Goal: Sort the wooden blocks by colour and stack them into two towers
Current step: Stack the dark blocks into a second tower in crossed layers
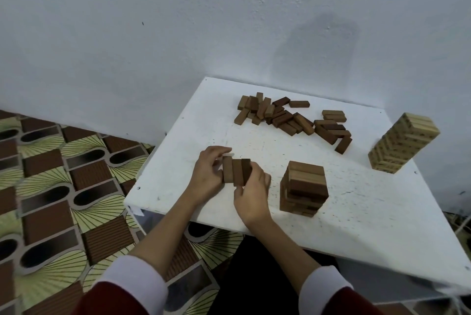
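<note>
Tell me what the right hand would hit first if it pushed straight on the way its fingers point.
The right hand points up and left, at the three dark blocks it already holds together with the left hand. Beyond them its line seems to meet the left hand's fingers; depth is unclear.

Person, two bare forearms and hands. Left hand (pixel 207 177); right hand (pixel 252 197). No rings, watch or bracelets visible. Each arm wears a dark red sleeve ending in a broad white cuff: left sleeve (pixel 122 289) at 7 o'clock, right sleeve (pixel 331 294) at 5 o'clock.
</note>
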Tool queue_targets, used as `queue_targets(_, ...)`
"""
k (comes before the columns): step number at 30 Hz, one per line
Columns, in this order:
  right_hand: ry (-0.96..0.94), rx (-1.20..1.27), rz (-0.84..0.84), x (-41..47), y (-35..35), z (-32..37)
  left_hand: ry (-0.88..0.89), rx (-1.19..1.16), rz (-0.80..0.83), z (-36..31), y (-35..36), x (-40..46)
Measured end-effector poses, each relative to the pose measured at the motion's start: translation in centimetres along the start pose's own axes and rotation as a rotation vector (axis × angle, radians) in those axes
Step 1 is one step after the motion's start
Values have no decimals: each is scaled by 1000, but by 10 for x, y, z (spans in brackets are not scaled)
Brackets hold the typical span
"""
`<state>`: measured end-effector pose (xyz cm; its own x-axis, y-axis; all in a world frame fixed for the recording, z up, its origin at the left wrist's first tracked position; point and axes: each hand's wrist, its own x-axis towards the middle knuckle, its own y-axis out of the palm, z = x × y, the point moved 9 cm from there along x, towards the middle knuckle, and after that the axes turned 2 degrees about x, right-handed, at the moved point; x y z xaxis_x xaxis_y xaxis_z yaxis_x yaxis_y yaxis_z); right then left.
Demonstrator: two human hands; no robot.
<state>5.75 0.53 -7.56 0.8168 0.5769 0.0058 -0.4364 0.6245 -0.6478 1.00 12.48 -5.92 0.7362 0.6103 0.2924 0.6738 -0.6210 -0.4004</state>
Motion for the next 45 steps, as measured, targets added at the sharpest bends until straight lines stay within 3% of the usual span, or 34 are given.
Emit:
queue_targets(21,-11,78,7,-3,-3,-7,-115,-87,55,6,5,-4)
queue_targets(31,36,161,20,-3,-2,-13,-155,-62,548,19,29,-1)
queue_targets(45,-35,154,25,2,1,-13,-188,-130,656,15,30,0)
